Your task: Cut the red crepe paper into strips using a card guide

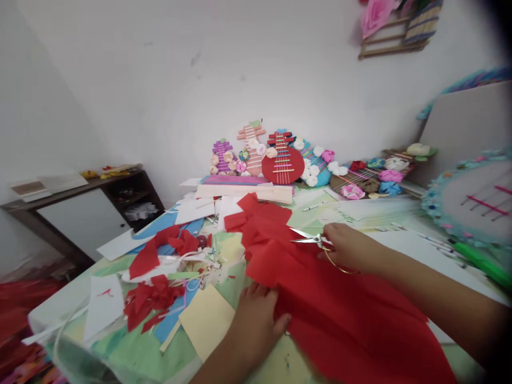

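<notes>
My right hand point(354, 248) grips a pair of scissors point(316, 239) with gold-coloured handles. Their silver blades stand apart, pointing left, over a large sheet of red paper point(340, 309). That sheet is creased and spreads from the middle of the table towards me. At its left edge, my left hand point(258, 322) is closed on the paper, fingers bent at the margin and thumb resting nearer me. Beside this hand lies a cream paper square point(208, 320). Crumpled red paper scraps point(150, 298) are heaped further left.
Decorated paper instruments, among them a red lute shape point(283, 165), lean along the back wall. Pens and a green marker point(482, 264) lie at the right, near a round craft piece point(472, 202). A dark-edged cabinet point(86, 213) stands beyond the table on the left.
</notes>
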The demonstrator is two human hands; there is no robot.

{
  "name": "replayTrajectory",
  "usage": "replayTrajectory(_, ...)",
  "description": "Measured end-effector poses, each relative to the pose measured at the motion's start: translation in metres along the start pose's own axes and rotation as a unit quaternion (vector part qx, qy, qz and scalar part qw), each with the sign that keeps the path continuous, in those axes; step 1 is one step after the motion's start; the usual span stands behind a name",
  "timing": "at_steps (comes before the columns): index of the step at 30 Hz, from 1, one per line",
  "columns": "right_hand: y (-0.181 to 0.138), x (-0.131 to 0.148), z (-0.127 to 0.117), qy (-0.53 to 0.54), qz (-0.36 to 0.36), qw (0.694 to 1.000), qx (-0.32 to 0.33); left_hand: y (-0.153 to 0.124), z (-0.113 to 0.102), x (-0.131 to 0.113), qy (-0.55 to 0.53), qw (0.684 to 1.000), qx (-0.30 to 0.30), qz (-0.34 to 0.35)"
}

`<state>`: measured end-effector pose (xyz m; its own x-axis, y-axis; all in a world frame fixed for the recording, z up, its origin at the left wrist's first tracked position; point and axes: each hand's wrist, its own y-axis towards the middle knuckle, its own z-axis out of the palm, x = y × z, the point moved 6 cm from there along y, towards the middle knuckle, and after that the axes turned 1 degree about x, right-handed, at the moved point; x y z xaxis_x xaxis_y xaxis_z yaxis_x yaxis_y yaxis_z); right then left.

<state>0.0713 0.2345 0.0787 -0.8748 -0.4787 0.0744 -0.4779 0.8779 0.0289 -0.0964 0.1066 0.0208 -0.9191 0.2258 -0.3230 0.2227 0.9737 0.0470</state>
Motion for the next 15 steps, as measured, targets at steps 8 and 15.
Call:
replayTrajectory(8, 0.017, -0.043, 0.042, 0.023, 0.018, 0.998, 0.054, -0.010, 0.012, -0.007, -0.092, 0.994, -0.017, 0.060)
replayTrajectory(15, 0.058, -0.005, 0.011, 0.001, -0.090, 0.996, 0.020, -0.019, 0.007, -0.005, -0.244, 0.968, -0.054, 0.034)
